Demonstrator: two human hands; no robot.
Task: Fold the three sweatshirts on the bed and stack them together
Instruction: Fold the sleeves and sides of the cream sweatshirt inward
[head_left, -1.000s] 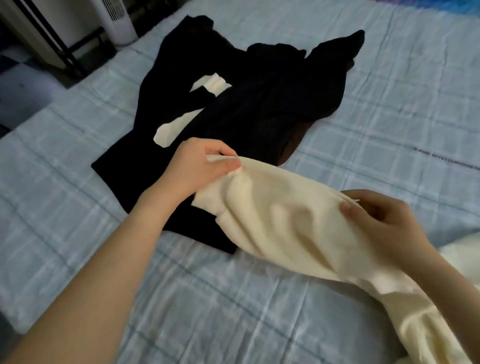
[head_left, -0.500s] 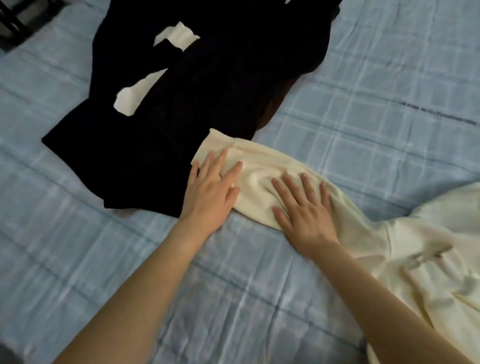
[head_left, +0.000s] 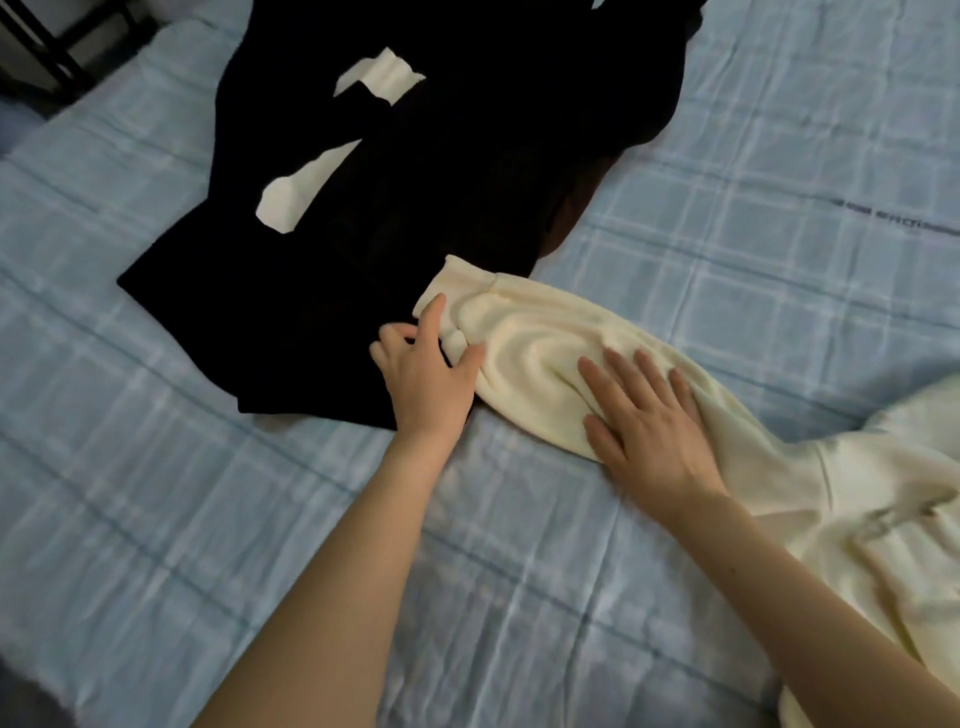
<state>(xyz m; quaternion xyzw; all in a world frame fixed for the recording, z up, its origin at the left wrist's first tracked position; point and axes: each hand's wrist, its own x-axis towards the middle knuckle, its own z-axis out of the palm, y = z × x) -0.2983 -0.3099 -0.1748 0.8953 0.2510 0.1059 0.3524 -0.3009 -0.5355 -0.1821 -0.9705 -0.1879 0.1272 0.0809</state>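
Light blue bed (head_left: 779, 156), plaid in pale and darker lines. Black sweatshirt (head_left: 467, 208) toward the far edge, broken by two cream-white patches (head_left: 382, 78). Plain pale cream sweatshirt (head_left: 545, 353) toward the right edge.

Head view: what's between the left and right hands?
Only a wrinkled stretch of the cream sweatshirt's sleeve lies between the left hand and the right hand, as the head view shows.
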